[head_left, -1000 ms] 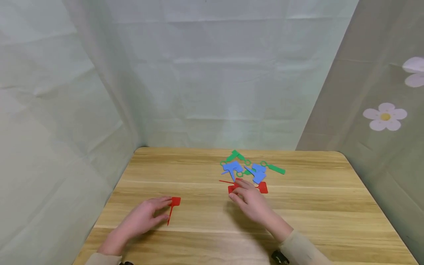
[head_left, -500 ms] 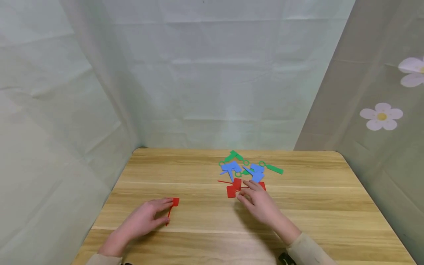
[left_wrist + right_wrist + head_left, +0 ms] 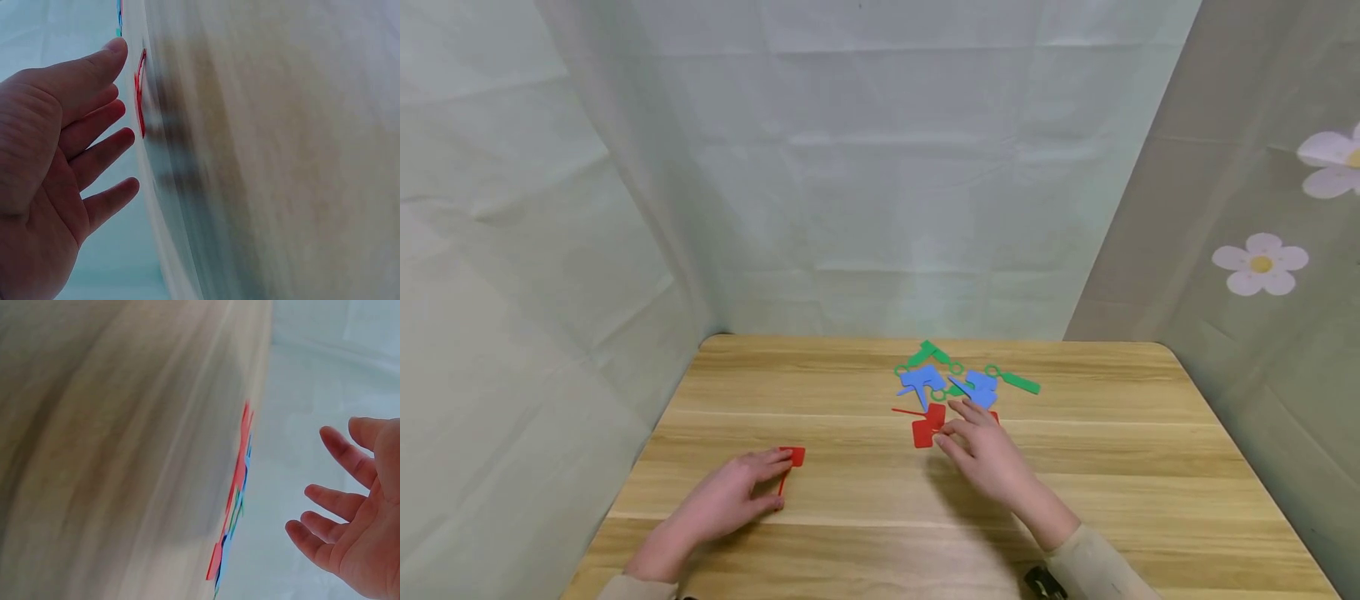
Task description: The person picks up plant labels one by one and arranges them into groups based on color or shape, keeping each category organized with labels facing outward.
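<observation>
Red flat plastic tags with thin tails lie on the wooden table. In the head view my left hand (image 3: 726,496) overlaps a lone red tag (image 3: 798,457) at the left. Its fingers are extended and apart, and the left wrist view shows them beside that tag with nothing in them. My right hand (image 3: 988,457) hovers over the other red tags (image 3: 922,434), its thumb and index finger near a thin tail and another red tag partly hidden beneath. The right wrist view shows its loosely bent fingers (image 3: 337,503) apart from the tags, holding nothing.
Behind the red tags lie blue tags (image 3: 928,377) with pointed stems and green tags (image 3: 1021,383) with ring ends, some overlapping. Pale cloth (image 3: 880,167) hangs behind and beside the wooden table (image 3: 1112,467), with flowers printed on the right-hand piece.
My right hand has shifted right off the middle red tags, uncovering them. My left hand stays by the lone red tag, nearly still. The tags lie as before.
</observation>
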Motion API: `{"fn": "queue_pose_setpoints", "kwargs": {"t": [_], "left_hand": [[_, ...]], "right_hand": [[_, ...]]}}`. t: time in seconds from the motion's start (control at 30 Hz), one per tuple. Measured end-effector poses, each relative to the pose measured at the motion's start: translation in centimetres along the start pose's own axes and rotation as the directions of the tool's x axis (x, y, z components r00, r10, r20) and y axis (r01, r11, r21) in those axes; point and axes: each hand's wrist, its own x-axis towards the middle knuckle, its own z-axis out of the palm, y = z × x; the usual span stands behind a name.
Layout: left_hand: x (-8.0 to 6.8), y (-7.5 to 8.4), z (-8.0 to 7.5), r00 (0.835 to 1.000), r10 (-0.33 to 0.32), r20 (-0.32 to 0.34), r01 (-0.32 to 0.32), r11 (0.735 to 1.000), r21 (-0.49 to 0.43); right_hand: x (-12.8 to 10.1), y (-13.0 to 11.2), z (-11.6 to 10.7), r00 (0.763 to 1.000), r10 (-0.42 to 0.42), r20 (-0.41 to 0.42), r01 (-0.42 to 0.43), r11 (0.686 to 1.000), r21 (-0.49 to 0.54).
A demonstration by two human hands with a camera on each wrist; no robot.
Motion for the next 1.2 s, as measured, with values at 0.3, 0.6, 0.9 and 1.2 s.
{"fn": "queue_pose_setpoints", "kwargs": {"t": [0.3, 0.6, 0.9, 1.2], "left_hand": [[-0.07, 0.11, -0.34, 0.999, -0.037, 0.036, 0.038, 0.999, -0.017], [-0.14, 0.19, -0.18, 0.996, -0.038, 0.076, 0.038, 0.999, -0.005], [-0.04, 0.2, 0.03, 0.996, -0.026, 0.085, 0.026, 1.0, 0.007], [0.07, 0.15, 0.21, 0.996, -0.03, 0.088, 0.031, 0.999, -0.015]], "right_hand": [[0.39, -0.33, -0.2, 1.0, 0.005, 0.017, -0.006, 1.0, 0.009], [0.4, -0.21, -0.13, 0.999, 0.005, 0.036, -0.006, 1.0, 0.014], [0.49, -0.3, 0.12, 0.998, 0.012, 0.058, -0.013, 1.0, 0.019], [0.69, -0.35, 0.56, 0.996, 0.038, 0.082, -0.038, 0.999, -0.001]]}}
